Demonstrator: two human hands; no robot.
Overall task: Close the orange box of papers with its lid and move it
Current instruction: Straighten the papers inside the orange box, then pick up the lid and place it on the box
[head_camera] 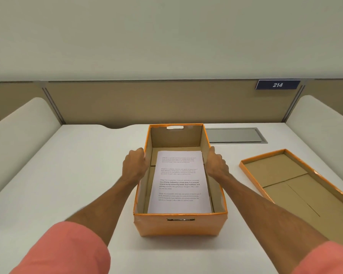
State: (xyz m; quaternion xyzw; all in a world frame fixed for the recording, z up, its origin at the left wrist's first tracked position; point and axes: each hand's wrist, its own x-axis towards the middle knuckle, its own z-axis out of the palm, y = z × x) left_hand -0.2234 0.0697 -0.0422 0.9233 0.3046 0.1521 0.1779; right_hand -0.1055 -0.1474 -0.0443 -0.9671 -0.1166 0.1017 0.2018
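Note:
An open orange box (178, 226) stands in the middle of the white desk, with printed papers (179, 182) lying flat on its bottom. My left hand (134, 165) presses against the box's left wall from outside, fingers curled at the rim. My right hand (216, 164) does the same on the right wall. The orange lid (297, 186) lies upside down on the desk to the right of the box, its brown inside facing up, apart from both hands.
A grey metal cable hatch (234, 135) is set into the white desk (77, 175) behind the box on the right. A tan partition (147, 101) with a blue "214" sign (277, 85) closes the back. White side dividers rise at far left and far right.

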